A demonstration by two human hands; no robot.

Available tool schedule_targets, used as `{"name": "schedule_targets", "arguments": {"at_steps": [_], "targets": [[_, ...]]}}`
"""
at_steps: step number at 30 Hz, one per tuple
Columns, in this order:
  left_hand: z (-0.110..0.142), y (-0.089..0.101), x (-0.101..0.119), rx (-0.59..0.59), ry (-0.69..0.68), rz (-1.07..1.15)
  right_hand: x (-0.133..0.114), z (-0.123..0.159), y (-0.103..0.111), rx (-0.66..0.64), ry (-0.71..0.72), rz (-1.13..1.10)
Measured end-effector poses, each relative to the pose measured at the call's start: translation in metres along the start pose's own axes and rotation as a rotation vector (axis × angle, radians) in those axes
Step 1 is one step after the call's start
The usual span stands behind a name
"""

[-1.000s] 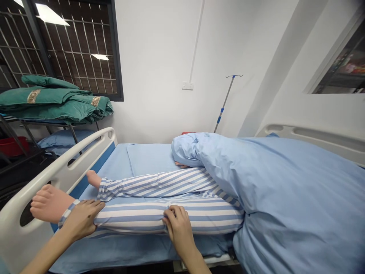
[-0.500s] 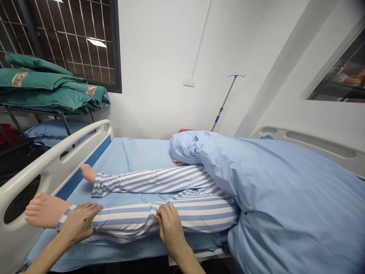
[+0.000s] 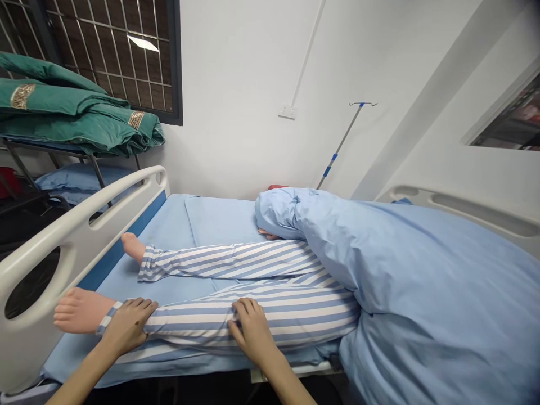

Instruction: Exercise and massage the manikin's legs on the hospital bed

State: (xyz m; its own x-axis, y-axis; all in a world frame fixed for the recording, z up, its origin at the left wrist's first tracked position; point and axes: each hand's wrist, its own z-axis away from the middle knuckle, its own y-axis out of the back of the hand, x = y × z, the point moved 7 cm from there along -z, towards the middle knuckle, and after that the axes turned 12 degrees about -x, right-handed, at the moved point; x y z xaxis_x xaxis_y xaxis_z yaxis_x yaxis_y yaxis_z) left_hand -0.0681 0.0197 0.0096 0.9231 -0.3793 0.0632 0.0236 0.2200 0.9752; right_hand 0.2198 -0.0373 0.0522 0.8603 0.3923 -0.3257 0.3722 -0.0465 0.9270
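Note:
A manikin in blue-and-white striped trousers [image 3: 253, 260] lies on the bed, its legs stretched to the left. My left hand [image 3: 129, 325] is wrapped over the near lower leg, just above the ankle; the bare near foot [image 3: 84, 310] sticks out beyond it. On the same leg, about the knee, rests my right hand [image 3: 252, 329], its thumb apart from the fingers and no cloth pinched. The far foot [image 3: 133, 246] lies close to the footboard. A light blue quilt [image 3: 405, 264], folded back to the right, hides the upper body; part of a manikin hand [image 3: 268, 234] peeks from under it.
The white footboard [image 3: 78, 236] rises at the left, the headboard [image 3: 485, 214] at the right. Beyond the bed stands an IV pole [image 3: 343, 143] by the wall. Folded green quilts [image 3: 76, 118] are stacked on a rack at the far left.
My right hand has let go of the pinched trouser cloth and its fingers have spread onto the knee. The near leg has shifted slightly to the right, with my left hand still round it.

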Motion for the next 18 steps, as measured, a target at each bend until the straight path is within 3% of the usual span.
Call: {"name": "schedule_targets", "arguments": {"at_steps": [7, 12, 14, 18], "targets": [[0.002, -0.017, 0.001, 0.083, -0.031, -0.010, 0.006, -0.039, -0.016, -0.180, -0.056, -0.034], [0.038, -0.025, 0.005, 0.364, -0.015, -0.007, -0.028, -0.095, -0.051, -0.377, 0.041, -0.115], [0.062, -0.035, 0.002, 0.498, 0.086, 0.090, -0.048, -0.120, -0.073, -0.450, 0.086, -0.189], [0.099, -0.073, -0.030, 0.640, 0.529, 0.526, -0.093, -0.162, -0.126, -0.644, 0.125, -0.405]]}}
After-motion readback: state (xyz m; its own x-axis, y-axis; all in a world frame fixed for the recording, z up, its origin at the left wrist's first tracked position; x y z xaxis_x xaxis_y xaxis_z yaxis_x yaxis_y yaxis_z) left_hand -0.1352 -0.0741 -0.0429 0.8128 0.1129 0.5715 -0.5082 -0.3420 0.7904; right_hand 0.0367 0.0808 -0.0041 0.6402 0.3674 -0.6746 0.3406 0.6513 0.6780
